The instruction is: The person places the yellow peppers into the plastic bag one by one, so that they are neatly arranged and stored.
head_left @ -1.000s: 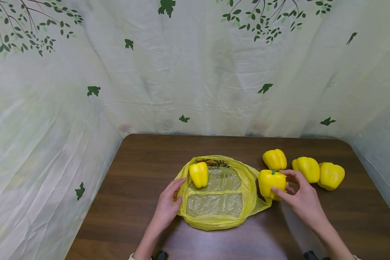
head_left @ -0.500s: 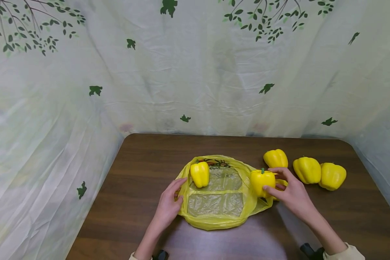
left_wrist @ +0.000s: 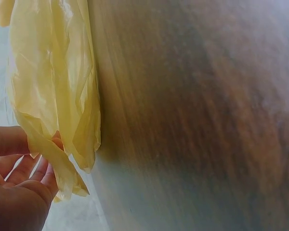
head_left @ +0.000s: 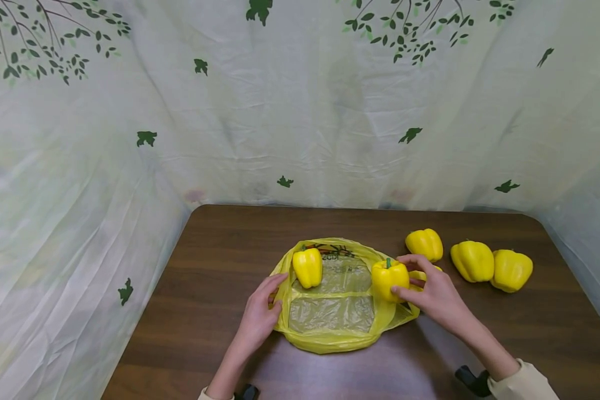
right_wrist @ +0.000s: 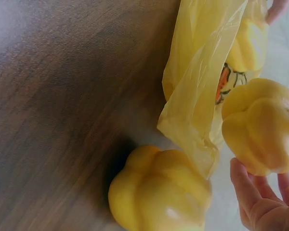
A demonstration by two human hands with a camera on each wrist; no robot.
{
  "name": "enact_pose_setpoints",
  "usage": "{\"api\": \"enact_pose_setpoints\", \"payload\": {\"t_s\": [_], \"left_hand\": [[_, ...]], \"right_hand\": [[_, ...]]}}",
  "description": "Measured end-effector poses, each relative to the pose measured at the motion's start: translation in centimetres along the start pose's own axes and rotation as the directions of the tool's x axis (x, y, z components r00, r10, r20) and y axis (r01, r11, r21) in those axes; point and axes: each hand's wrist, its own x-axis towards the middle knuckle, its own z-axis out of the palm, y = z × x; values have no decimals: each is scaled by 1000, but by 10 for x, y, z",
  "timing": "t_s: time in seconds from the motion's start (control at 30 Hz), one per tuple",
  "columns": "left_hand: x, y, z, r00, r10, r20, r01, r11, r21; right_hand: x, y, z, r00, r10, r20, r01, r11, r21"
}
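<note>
A yellow plastic bag (head_left: pixel 325 343) lies with its mouth spread wide on the table. My left hand (head_left: pixel 261 312) holds the bag's left rim; in the left wrist view thumb and fingers are at a fold of the plastic (left_wrist: pixel 62 163). One yellow bell pepper (head_left: pixel 307 268) is inside the bag at the far left. My right hand (head_left: pixel 437 294) grips another bell pepper (head_left: pixel 387 280), stem up, over the bag's right rim. On the table beside the bag sits a further bell pepper (right_wrist: pixel 159 192), mostly hidden behind the right hand in the head view.
Three more yellow bell peppers stand at the back right: one pepper (head_left: pixel 424 244) nearest the bag, a second pepper (head_left: pixel 472 261) and a third pepper (head_left: pixel 511 270) side by side. A leaf-patterned cloth (head_left: pixel 300 128) hangs behind the brown wooden table (head_left: pixel 220 244).
My right hand has moved left with the bell pepper, from beside the bag to over its right rim. The left hand has stayed at the left rim.
</note>
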Motion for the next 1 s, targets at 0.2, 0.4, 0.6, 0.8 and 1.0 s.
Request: {"api": "enact_pose_setpoints", "payload": {"t_s": [0.2,0.4,0.6,0.8,1.0], "left_hand": [[0,0,0,1000,0,-3,0,1000,-1],[0,0,0,1000,3,-3,-3,1000,2],[0,1,0,1000,4,-6,-4,1000,-8],[0,0,1,1000,12,-5,-13,1000,-8],[0,-1,2,1000,29,-9,-29,1000,-1]], "right_hand": [[5,-2,4,999,-18,34,18,1000,15],[10,-4,7,997,-27,75,25,999,24],[15,-9,12,995,-33,94,32,999,14],[19,-13,17,994,-24,109,27,999,-25],[29,-15,25,991,-10,134,12,1000,-16]]}}
